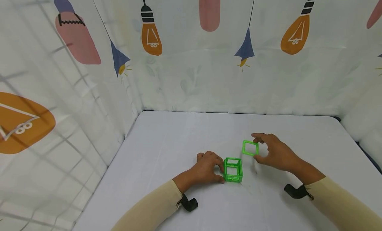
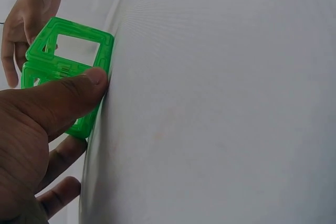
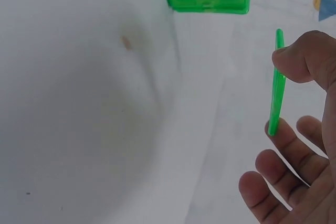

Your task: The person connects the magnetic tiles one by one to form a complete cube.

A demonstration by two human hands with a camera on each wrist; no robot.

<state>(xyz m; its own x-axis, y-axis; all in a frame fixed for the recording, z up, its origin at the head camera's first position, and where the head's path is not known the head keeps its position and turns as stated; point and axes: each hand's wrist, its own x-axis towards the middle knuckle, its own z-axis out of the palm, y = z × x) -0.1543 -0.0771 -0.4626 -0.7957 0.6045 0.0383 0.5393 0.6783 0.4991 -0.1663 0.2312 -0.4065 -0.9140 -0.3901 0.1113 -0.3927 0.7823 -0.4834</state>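
Observation:
A small box of green see-through magnetic tiles (image 1: 233,178) stands on the white table. My left hand (image 1: 209,168) grips it from its left side. In the left wrist view, the thumb (image 2: 79,95) lies across the near face of the box, and the other fingers are partly hidden behind. Above and to the right of the box, my right hand (image 1: 276,153) pinches a single square green tile (image 1: 244,148) with an open middle. The right wrist view shows that tile edge-on (image 3: 277,85), between the thumb and a fingertip, apart from the box (image 3: 210,4).
The white-covered table (image 1: 185,131) stretches around both hands. Behind it hangs a pale cloth wall (image 1: 179,78) printed with lamps and bulbs, and another cloth (image 1: 89,101) closes the left side. Each wrist carries a black camera mount (image 1: 189,203).

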